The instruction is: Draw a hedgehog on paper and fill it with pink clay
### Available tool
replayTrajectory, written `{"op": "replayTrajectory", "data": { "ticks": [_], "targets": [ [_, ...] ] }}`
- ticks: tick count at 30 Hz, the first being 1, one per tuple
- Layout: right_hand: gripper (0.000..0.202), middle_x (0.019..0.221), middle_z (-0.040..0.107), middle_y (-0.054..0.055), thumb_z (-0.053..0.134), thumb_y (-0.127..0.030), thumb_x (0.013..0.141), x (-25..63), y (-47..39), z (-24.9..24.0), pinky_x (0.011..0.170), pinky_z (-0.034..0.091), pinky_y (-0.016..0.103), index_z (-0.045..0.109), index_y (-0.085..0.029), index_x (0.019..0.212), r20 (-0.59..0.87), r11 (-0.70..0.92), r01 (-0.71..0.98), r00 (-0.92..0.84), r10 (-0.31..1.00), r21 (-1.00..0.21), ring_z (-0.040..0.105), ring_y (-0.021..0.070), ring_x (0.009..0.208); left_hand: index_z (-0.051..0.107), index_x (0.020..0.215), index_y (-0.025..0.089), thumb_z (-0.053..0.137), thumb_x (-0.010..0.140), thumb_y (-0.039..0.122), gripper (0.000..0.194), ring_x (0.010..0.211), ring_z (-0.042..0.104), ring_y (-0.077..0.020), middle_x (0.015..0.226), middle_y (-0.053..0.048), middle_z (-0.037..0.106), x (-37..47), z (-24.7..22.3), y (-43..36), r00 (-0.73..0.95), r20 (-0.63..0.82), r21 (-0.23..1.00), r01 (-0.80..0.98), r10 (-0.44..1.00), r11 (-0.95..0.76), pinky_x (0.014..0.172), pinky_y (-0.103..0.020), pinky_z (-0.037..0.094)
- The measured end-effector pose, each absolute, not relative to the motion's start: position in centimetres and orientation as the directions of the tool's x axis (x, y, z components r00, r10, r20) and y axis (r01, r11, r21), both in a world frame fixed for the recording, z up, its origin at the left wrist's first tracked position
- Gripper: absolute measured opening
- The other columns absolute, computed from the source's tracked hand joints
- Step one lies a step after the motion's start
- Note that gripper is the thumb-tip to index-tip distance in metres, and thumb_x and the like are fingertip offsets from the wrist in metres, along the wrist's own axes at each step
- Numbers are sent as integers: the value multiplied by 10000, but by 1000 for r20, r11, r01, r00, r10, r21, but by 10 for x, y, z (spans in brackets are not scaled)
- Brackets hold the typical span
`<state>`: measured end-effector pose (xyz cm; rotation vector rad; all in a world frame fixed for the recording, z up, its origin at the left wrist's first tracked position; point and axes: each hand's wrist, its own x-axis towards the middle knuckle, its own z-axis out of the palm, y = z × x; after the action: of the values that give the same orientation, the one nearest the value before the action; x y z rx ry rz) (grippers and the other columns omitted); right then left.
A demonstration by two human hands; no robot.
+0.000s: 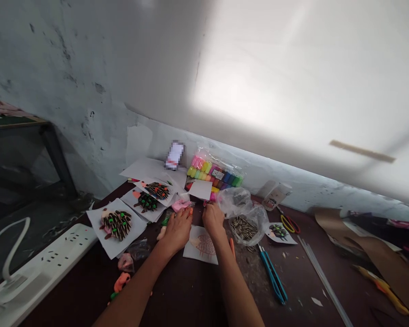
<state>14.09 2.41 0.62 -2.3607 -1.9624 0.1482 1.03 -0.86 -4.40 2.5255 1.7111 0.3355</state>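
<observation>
My left hand [177, 228] lies over the table with its fingers stretched forward, beside a lump of pink clay [181, 205]; a small orange bit shows at its fingertips. Close to it, my right hand [213, 220] is closed, fingers bent together; what they hold, if anything, is hidden. Between my forearms lies a white card [200, 255] with a hedgehog drawn on it, partly covered by my right arm. A clear plastic bag of striped seeds [243, 226] stands right of my right hand. A blank white card [201, 189] is just beyond both hands.
Finished seed hedgehogs [117, 225] on paper lie at left. Behind are a pack of coloured clay [218, 175] and a phone [175, 155]. To the right lie blue tweezers [272, 277], scissors [289, 224] and clear sticks [322, 277]. A power strip [59, 256] runs along the left edge.
</observation>
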Motion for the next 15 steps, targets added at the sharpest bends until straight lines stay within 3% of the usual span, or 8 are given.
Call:
{"op": "replayTrajectory", "data": {
  "ticks": [9,15],
  "targets": [
    [392,1221,629,238,424,-161,948,142,38,13,837,482,353,620,-128,1285,-54,-269,958,265,963,-97,672,289,1053,498,1408,171,405,899,90,524,1365,438,-287,1473,-129,509,9,-48,-7,358,151,190,904,922,-382,1081,-465,396],
    [420,1195,667,209,429,-199,965,154,47,14,859,473,360,571,-180,1360,-77,-273,957,266,961,-97,658,289,1089,507,1400,175,402,896,86,522,1376,424,-278,1490,-109,496,9,-48,-8,359,142,201,902,922,-382,1094,-462,391]
  ]
}}
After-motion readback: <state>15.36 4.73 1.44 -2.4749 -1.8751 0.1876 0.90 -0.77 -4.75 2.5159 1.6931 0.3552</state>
